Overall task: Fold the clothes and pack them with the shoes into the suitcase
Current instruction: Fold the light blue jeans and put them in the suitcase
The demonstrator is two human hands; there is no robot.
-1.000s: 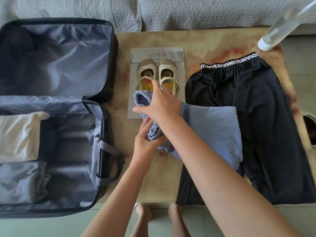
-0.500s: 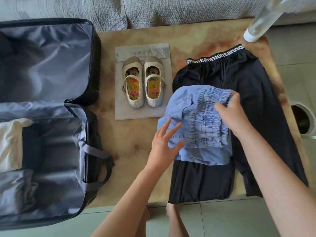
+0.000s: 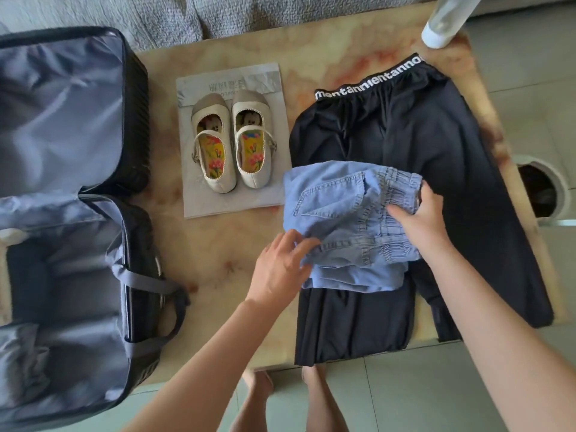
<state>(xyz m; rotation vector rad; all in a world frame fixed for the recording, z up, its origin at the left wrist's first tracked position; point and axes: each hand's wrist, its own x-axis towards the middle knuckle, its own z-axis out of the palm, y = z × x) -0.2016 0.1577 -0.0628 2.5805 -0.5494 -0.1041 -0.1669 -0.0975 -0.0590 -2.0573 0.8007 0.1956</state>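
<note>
**Denim bundle held on top of black trousers**

The blue denim garment (image 3: 339, 210) is laid on the black trousers (image 3: 436, 145), just right of the shoes (image 3: 232, 148) (set on a grey sheet (image 3: 199, 204)). Its near-left edge is pinched by the left hand (image 3: 277, 269). The elastic waistband is held in the right hand (image 3: 420, 222) grip. The open suitcase (image 3: 137, 120) is seen at the left of the worktop (image 3: 224, 254), and a bottle (image 3: 445, 20) at the far right corner.

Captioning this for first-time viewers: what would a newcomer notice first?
The folded light-blue denim garment at centre, lying on black trousers with a white-lettered waistband; the right hand grips its elastic end, and the left hand touches its near corner. Left of it, cream strap shoes with floral insoles stand on a grey sheet, and an open black suitcase with grey lining fills the left edge.
</note>
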